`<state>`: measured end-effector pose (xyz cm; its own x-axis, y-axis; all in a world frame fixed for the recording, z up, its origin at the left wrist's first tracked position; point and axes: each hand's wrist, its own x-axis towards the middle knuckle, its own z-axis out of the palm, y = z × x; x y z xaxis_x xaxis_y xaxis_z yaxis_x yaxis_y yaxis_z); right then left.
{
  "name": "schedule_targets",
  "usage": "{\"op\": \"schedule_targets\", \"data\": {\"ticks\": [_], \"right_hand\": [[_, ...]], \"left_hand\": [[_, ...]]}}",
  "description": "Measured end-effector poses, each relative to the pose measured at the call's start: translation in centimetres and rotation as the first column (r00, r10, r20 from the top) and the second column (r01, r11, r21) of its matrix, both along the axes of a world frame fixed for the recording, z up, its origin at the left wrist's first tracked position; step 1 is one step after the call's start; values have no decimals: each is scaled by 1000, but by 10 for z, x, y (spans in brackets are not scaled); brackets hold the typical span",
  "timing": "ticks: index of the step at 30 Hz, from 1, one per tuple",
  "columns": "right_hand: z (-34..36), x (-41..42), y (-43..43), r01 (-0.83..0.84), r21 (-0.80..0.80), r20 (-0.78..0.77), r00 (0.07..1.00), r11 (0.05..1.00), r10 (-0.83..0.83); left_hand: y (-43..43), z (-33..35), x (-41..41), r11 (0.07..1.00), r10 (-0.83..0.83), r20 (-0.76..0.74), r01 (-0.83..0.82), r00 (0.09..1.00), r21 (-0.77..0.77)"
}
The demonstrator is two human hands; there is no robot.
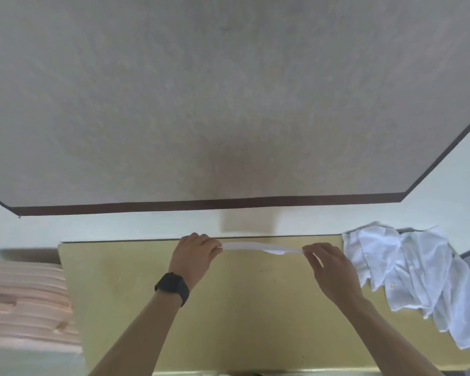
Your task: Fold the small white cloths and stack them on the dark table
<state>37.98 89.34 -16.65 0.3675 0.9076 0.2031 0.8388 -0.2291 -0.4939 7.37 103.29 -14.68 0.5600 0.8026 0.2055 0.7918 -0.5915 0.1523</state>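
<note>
A thin small white cloth [255,246] is stretched between the left hand [196,256] and right hand [333,270], each pinching one end, over the far edge of the olive-yellow bench [147,294]. Light and limp, it likely handles best by its corners. More crumpled white cloths [407,270] lie at the right.

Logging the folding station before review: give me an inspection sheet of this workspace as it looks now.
Surface: yellowish table.
Job's things: white cloth stretched between both hands; pile of unfolded white cloths on the table's right side.
Clutter: pinkish stack left of the table.
Grips: left hand pinches the cloth's left end; right hand pinches its right end.
Cables: nothing seen.
Surroundings: pale wall behind the table, dark band above it.
</note>
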Motion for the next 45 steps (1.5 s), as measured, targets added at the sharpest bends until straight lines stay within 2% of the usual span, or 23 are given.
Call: {"op": "schedule_targets", "data": {"ticks": [4,7,13,17,20,22,25,28,32,39,45], "right_hand": [[-42,-9,-39,-29,-68,-9,1000,997,28],[-77,-21,-78,-31,-252,-70,997,967,14],[-126,-47,-155,-53,-594,-185,980,802,-72],[-135,-57,-184,-73,-699,-201,975,712,-96],[-137,-59,-186,-95,-714,-220,971,693,-93],[-141,-55,-176,-102,-692,-255,961,715,-110],[-146,-47,-147,-79,-606,-313,938,792,-146],[-151,-43,-108,-26,-527,-337,924,850,-181],[-166,-39,-64,74,-426,-390,884,902,-257],[-200,-35,-35,148,-396,-368,879,906,-304],[-204,-35,-27,186,-391,-329,886,902,-326]], "left_hand": [[-41,-44,-12,990,-2,-21,-1,1000,-138],[-84,-82,-22,956,35,-48,-48,998,-288],[-167,-137,-38,825,12,-179,-111,984,-554],[-197,-150,-47,766,-46,-257,-131,965,-630],[-196,-153,-50,745,-48,-258,-137,965,-653],[-186,-152,-49,718,-13,-218,-143,976,-681],[-162,-147,-43,628,202,-106,-212,974,-749],[-132,-147,-32,560,413,-3,-257,911,-788],[-97,-169,-25,521,569,85,-278,818,-807],[-69,-199,-11,511,644,139,-287,753,-810],[-65,-214,-10,528,619,110,-309,778,-791]]}}
